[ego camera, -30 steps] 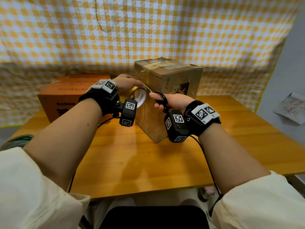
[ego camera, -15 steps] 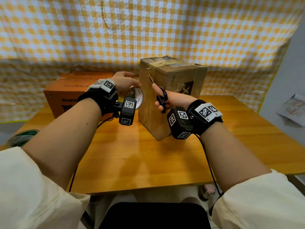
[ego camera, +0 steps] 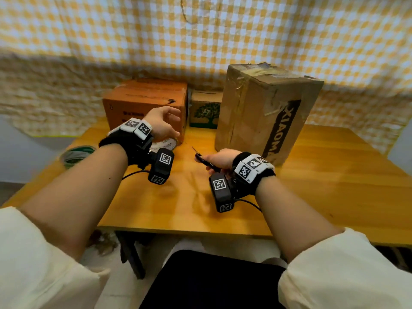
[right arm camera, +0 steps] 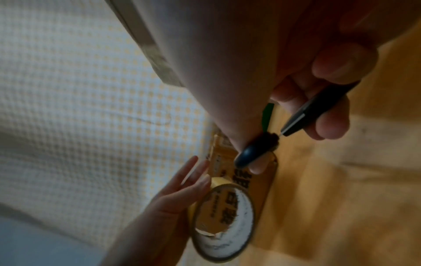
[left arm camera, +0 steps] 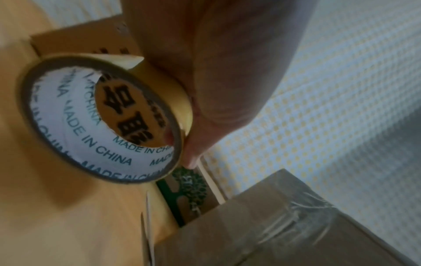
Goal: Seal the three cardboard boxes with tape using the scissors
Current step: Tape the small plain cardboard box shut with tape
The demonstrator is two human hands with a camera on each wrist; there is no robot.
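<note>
Black-handled scissors (ego camera: 204,161) sit gripped in your right hand (ego camera: 219,159), low over the wooden table (ego camera: 323,186), blades pointing forward-left. Your left hand (ego camera: 161,126), fingers loosely spread, rests against the tape roll (left arm camera: 102,122) standing on edge on the table. Beyond stand the tall taped box (ego camera: 265,108), the small tree-printed box (ego camera: 206,110) and the orange box (ego camera: 145,101).

Boxes (ego camera: 263,108) crowd rear; front table (ego camera: 334,186) seemingly free.

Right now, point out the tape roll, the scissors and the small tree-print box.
tape roll (left arm camera: 68,115): left wrist view, printed inner core.
scissors (ego camera: 206,162): head view, black handle.
small tree-print box (ego camera: 206,112): head view, tree print.
</note>
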